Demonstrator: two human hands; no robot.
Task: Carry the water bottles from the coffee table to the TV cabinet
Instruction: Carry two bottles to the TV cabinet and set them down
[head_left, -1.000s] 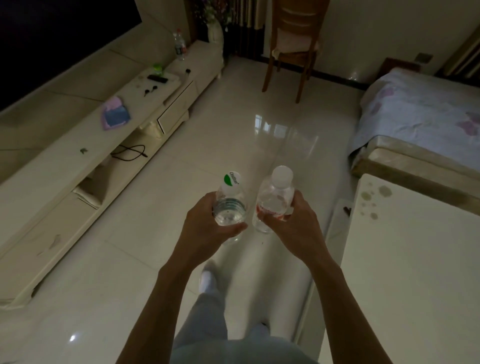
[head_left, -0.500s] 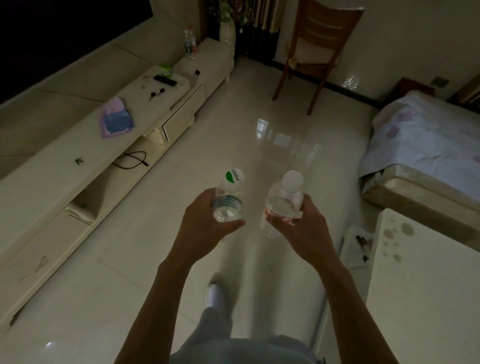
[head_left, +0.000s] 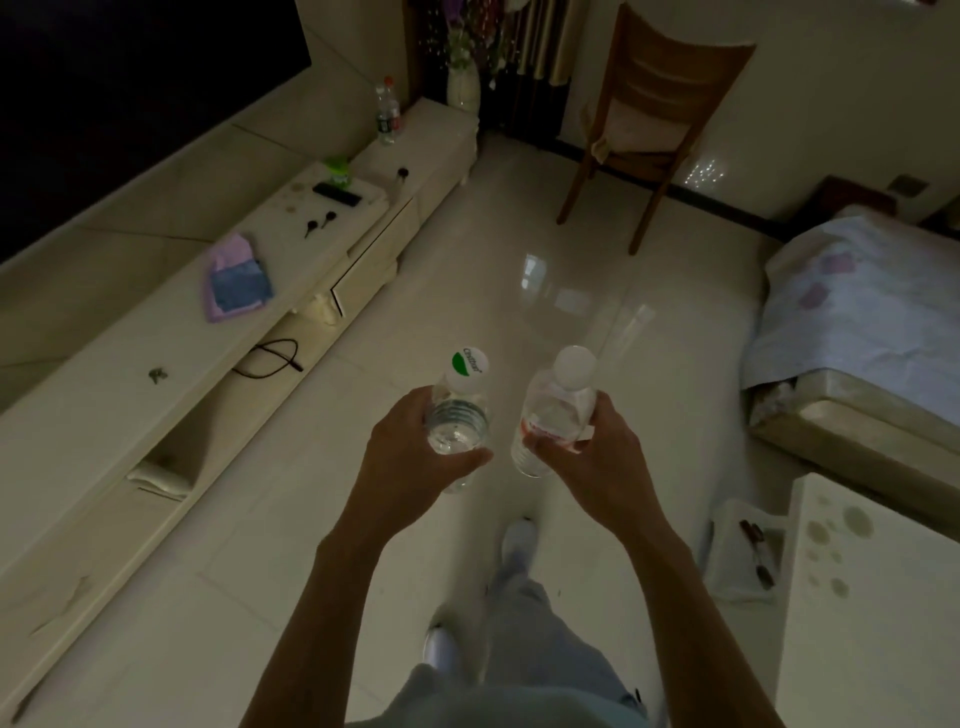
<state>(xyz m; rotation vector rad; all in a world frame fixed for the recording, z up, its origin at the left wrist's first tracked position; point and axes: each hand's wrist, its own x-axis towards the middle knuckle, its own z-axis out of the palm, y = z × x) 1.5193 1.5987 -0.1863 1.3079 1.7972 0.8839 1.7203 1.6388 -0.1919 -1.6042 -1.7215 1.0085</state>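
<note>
My left hand (head_left: 415, 452) grips a clear water bottle with a green-marked white cap (head_left: 460, 415). A second clear bottle with a plain white cap and red label (head_left: 553, 410) is held in my right hand (head_left: 597, 457). Both bottles are upright over the tiled floor, side by side in front of me. The long cream TV cabinet (head_left: 104, 415) runs along the left wall. The white coffee table (head_left: 872, 623) is at the lower right, with its corner showing. Another bottle (head_left: 387, 117) stands at the cabinet's far end.
On the cabinet lie a purple-and-blue cloth (head_left: 236, 278), a black remote (head_left: 336, 193) and small dark items; a black cable (head_left: 270, 358) hangs in its open shelf. A wooden chair (head_left: 649, 119) stands ahead, a bed (head_left: 857, 312) at right, a white tray (head_left: 748, 551) on the floor.
I have walked forward; the coffee table has slid to the lower right and the chair and cabinet's far end have come closer. Both hands still hold their bottles.
</note>
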